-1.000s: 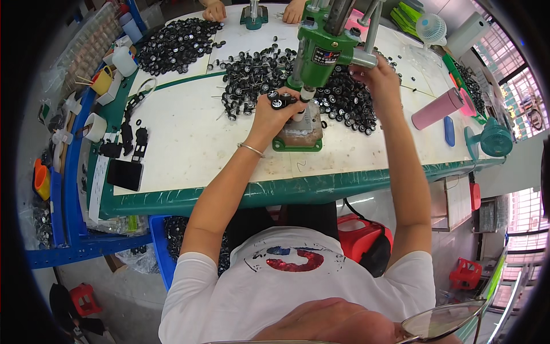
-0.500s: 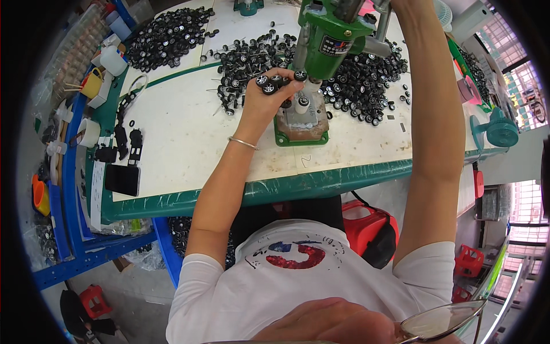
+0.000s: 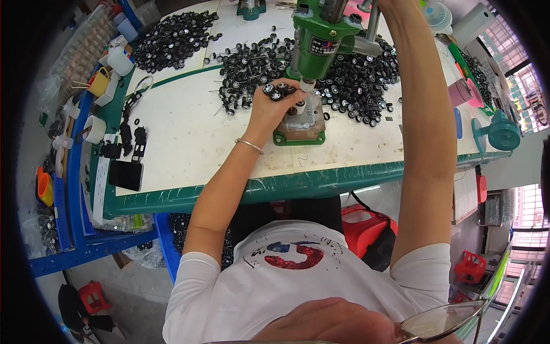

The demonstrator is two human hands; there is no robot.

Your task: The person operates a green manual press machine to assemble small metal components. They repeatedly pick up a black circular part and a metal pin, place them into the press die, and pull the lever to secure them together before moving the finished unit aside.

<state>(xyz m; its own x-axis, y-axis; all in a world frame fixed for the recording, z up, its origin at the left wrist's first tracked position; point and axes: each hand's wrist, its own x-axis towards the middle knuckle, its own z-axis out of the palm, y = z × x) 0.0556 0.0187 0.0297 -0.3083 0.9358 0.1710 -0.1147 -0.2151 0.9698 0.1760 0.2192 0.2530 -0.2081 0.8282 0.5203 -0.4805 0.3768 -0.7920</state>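
Observation:
My left hand (image 3: 274,109) is closed around several small black toy wheels (image 3: 279,92) with silver spoked hubs. Its fingertips reach under the pale tip (image 3: 307,85) of a green hand press (image 3: 318,49), just above the press's metal base (image 3: 303,129). Another wheel (image 3: 301,103) shows low by the fingers, over the base; whether it touches them I cannot tell. At the top edge, my right hand (image 3: 392,3) is raised beside the press's metal lever (image 3: 373,23). The picture's edge cuts off its fingers, so its grip is hidden.
Black wheels, some on thin metal axles, lie in heaps behind the press (image 3: 252,69), to its right (image 3: 361,86) and far left (image 3: 175,40). A phone (image 3: 125,175) and dark plastic parts (image 3: 139,140) rest at the left. A teal fan (image 3: 504,135) stands right.
The wheel my left fingertips held up beside the press tip no longer shows there. Those fingertips are now lower, under the tip. My right hand and the lever have shifted slightly left.

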